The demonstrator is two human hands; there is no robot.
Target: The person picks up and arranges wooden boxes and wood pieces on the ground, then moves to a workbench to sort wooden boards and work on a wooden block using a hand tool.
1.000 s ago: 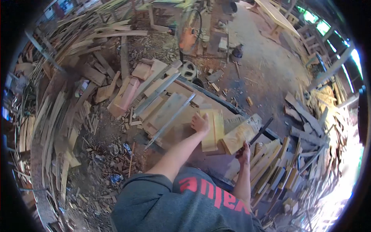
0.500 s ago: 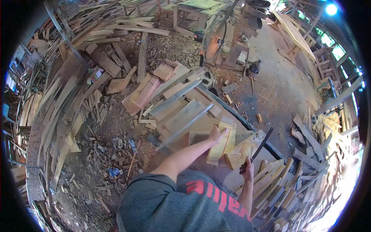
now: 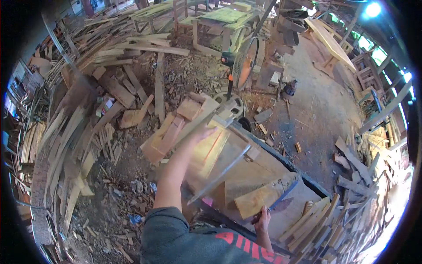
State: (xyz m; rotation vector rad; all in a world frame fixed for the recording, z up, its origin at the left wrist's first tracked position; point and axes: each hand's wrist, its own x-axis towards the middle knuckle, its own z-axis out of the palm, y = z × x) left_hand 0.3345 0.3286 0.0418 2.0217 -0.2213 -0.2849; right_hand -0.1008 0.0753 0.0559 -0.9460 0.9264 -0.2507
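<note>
My left hand [image 3: 205, 133] is at the far end of a pale wooden board [image 3: 212, 152] with a reddish line along it, fingers closed over its edge. That board lies over the left part of the worktable. Low on the right, my right hand [image 3: 263, 220] is closed around the handle end of a long thin blade-like tool [image 3: 285, 193]; its exact kind is unclear. The tool runs alongside a thick wooden block [image 3: 259, 200] lying on the table. A metal bar [image 3: 222, 172] crosses the tabletop [image 3: 268, 169] between my hands.
Reddish wood blocks [image 3: 169, 134] sit at the table's left end, near a spoked wheel [image 3: 233, 103]. A fan [image 3: 248, 61] stands beyond. Stacked wood strips [image 3: 307, 220] lie at the right. Scrap wood and debris [image 3: 127, 185] cover the floor at left.
My left hand has carried the pale board leftward and away, over the other boards. My right hand has moved down and left, and the tool now lies lower along the block.
</note>
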